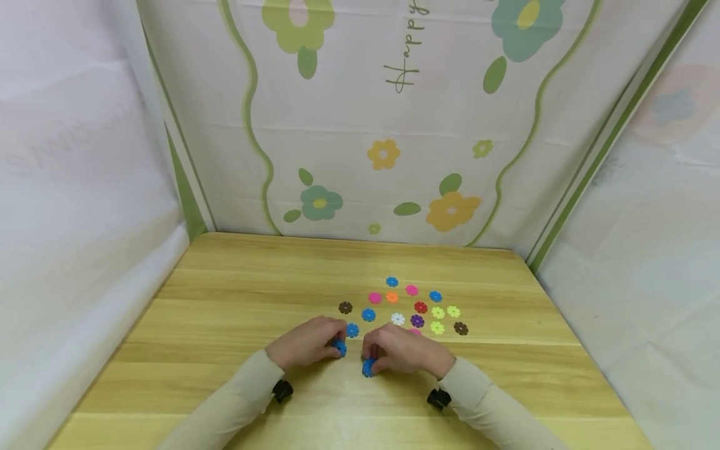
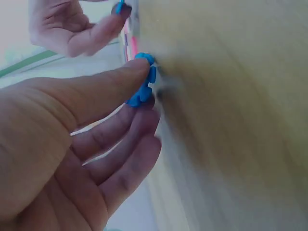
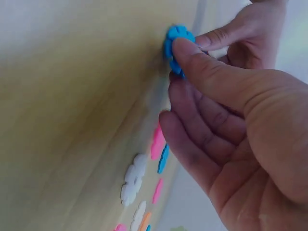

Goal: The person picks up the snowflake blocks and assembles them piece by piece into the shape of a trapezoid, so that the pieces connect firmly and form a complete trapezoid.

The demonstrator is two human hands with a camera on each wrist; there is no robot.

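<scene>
Between thumb and fingers, my left hand [image 1: 308, 342] pinches a blue flower-shaped plastic disc [image 2: 143, 89] with notched edges. My right hand [image 1: 406, 350] grips another blue notched disc [image 3: 177, 45] the same way, a little nearer to me and to the right. The two hands face each other with a small gap between the discs, low over the wooden table [image 1: 253, 281]. Just beyond the left fingertips lies a loose blue disc [image 1: 352, 330]. Partly hidden behind the right hand is a pink disc [image 1: 415, 332].
Several flower discs lie flat beyond the hands, among them a white one [image 1: 397, 319], a purple one [image 1: 417, 321], a red one [image 1: 420, 307] and an orange one [image 1: 392, 297]. Brown discs sit at the left [image 1: 345, 307] and right of the group. Printed fabric walls enclose the table.
</scene>
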